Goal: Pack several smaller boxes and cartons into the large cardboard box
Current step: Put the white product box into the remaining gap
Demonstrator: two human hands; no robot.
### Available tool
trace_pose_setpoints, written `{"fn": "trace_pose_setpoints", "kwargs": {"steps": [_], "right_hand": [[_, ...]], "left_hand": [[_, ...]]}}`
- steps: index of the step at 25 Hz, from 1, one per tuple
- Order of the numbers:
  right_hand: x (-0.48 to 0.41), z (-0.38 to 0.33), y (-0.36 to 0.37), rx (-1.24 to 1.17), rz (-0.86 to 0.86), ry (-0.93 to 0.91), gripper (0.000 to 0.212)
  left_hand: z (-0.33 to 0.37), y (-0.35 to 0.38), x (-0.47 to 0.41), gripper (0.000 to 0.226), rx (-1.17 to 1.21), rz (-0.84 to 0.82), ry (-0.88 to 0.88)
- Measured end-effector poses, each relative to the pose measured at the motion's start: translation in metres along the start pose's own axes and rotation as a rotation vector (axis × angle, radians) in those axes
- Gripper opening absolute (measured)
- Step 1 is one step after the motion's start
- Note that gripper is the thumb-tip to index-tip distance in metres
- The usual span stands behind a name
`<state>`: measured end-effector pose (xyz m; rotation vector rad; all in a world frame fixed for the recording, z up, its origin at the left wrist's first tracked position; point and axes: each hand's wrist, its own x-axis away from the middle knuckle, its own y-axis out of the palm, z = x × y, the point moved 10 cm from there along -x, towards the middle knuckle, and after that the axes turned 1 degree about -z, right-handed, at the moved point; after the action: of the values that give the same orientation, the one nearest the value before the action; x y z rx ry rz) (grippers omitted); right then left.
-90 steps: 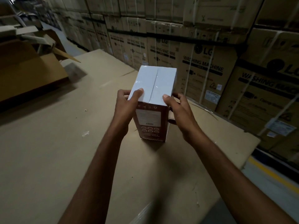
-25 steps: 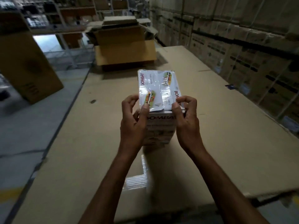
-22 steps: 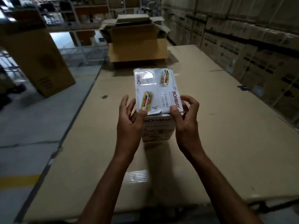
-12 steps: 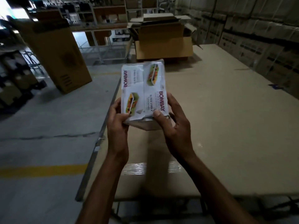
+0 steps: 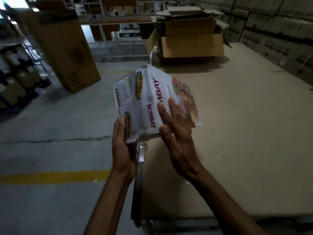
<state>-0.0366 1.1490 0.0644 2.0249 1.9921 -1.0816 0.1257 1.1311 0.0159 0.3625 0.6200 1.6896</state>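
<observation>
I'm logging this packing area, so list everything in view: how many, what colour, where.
Carton: one, white with printed pictures, held tilted above the platform's left edge.
Large box: one, brown, flaps open, far end of the platform.
Platform: one, tan cardboard top, right half of view.
Tall box: one, brown, standing on the floor, left.
Stacked boxes: many, dull brown, along the right wall.
Floor line: one, yellow, near left.
Left grip: one hand, holds the carton's lower corner.
Right grip: one hand, fingers flat on the carton's right face.

Left forearm (image 5: 108,200) bare; right forearm (image 5: 220,199) bare.
</observation>
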Motion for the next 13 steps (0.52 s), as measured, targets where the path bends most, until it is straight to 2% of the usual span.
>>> {"fn": "trace_pose_setpoints", "kwargs": {"steps": [3, 6, 10, 13], "right_hand": [[-0.030, 0.014, 0.015, -0.164, 0.038, 0.035, 0.055], [-0.052, 0.020, 0.034, -0.341, 0.064, 0.074, 0.060], [-0.084, 0.019, 0.063, -0.414, 0.144, 0.080, 0.064], [-0.119, 0.020, 0.104, -0.437, 0.169, 0.112, 0.067]], "left_hand": [[0.016, -0.007, -0.015, 0.057, -0.099, -0.031, 0.070], [0.032, -0.009, -0.039, 0.055, -0.218, -0.106, 0.143], [0.047, -0.019, -0.091, 0.056, -0.224, -0.211, 0.122], [0.067, -0.039, -0.148, 0.055, -0.289, -0.352, 0.129]]}}
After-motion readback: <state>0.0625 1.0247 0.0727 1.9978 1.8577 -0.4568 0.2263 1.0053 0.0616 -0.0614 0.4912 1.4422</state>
